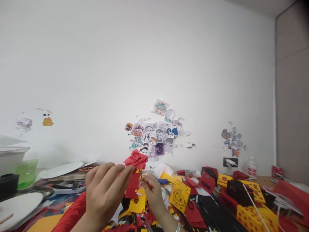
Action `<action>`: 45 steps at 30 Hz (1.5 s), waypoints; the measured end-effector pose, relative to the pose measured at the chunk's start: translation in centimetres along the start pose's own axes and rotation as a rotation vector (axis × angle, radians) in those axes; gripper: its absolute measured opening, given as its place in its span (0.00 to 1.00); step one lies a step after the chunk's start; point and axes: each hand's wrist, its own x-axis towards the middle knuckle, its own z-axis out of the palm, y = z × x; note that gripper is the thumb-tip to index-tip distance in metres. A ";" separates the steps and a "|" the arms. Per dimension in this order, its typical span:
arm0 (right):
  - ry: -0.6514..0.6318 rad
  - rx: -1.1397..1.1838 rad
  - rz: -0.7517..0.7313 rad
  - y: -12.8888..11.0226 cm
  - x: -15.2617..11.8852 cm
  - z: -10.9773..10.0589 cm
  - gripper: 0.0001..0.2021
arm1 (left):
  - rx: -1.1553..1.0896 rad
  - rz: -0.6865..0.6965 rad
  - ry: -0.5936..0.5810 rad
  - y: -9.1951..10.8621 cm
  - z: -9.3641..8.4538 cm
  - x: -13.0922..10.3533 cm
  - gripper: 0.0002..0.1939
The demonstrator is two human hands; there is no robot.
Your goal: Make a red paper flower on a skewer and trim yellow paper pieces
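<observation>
A red paper rose (135, 159) on a thin wooden stick (140, 174) is held up in front of me, above the cluttered table. My left hand (106, 188) comes in from the left, its fingertips pinching the lower edge of the petals. Below the bloom, my right hand (153, 193) is closed around the stick. The left thumb is largely hidden behind the fingers. Under both hands lie yellow paper pieces (137, 204) and many red and black scraps.
On the right are a yellow paper box with a drawn bear (180, 195), a spotted yellow box (257, 219) and a white bottle (251, 167). White plates (20, 209) and a green container (27, 174) stand left. Paper drawings (159, 136) cover part of the wall.
</observation>
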 end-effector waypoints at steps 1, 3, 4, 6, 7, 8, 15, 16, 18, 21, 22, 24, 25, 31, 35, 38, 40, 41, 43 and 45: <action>-0.003 0.011 0.013 -0.1 -0.1 0.1 0.10 | 0.013 0.011 0.005 0.0 0.0 0.0 0.08; -0.008 0.076 0.078 -0.2 -0.2 0.2 0.10 | 0.016 0.025 -0.002 -0.1 -0.2 0.2 0.09; -0.009 0.122 0.122 -0.3 -0.2 0.3 0.10 | 0.008 0.023 -0.004 -0.1 -0.4 0.3 0.08; -0.023 0.211 0.203 -0.3 -0.2 0.4 0.12 | -0.011 -0.048 -0.013 -0.1 -0.8 0.2 0.07; -0.037 0.248 0.237 -0.2 -0.1 0.4 0.13 | -0.026 -0.128 -0.019 -0.1 -1.1 -0.1 0.06; -0.053 0.279 0.262 -0.2 -0.1 0.4 0.14 | -0.050 -0.236 -0.047 0.0 -1.2 -0.7 0.06; -0.185 0.480 0.415 -0.7 -0.8 0.9 0.18 | -0.558 -1.044 -0.615 2.9 -0.4 -8.8 0.18; -0.196 0.496 0.428 -0.7 -0.9 1.0 0.18 | -0.675 -1.135 -0.695 3.5 -0.1 -9.7 0.20; -0.210 0.515 0.451 -0.8 -1.3 1.3 0.18 | -0.864 -1.249 -0.795 4.7 0.5 -10.7 0.24; -0.218 0.525 0.481 -0.8 -1.8 1.7 0.17 | -1.003 -1.313 -0.863 5.8 1.1 -11.3 0.29; -0.218 0.525 0.489 -0.7 -1.9 1.8 0.17 | -1.020 -1.322 -0.875 6.0 1.2 -11.5 0.30; -0.207 0.516 0.498 -0.5 -1.9 1.9 0.18 | -1.034 -1.333 -0.890 6.2 1.3 -11.7 0.31; -0.191 0.506 0.500 -0.4 -1.9 1.9 0.17 | -1.034 -1.336 -0.895 6.3 1.3 -11.9 0.30; -0.011 0.421 0.457 0.4 -0.9 0.5 0.18 | -0.948 -1.307 -0.921 6.5 0.9 -12.5 0.21; 0.043 0.394 0.420 0.3 -0.5 -0.3 0.15 | -0.914 -1.256 -0.954 6.8 0.7 -12.4 0.16; 0.046 0.389 0.414 -0.4 -0.5 -0.4 0.14 | -0.888 -1.225 -0.976 6.9 0.6 -12.5 0.14; 0.026 0.392 0.407 -1.1 -0.6 -0.3 0.12 | -0.868 -1.209 -0.978 6.9 0.7 -12.7 0.12; 0.010 0.396 0.402 -1.4 -0.7 -0.2 0.12 | -0.855 -1.200 -0.975 6.9 0.7 -12.8 0.11; -0.028 0.408 0.391 -2.1 -0.9 0.1 0.11 | -0.826 -1.177 -0.960 6.8 0.8 -13.0 0.10; -0.053 0.420 0.380 -2.6 -1.2 0.5 0.11 | -0.793 -1.154 -0.938 6.6 0.9 -13.1 0.09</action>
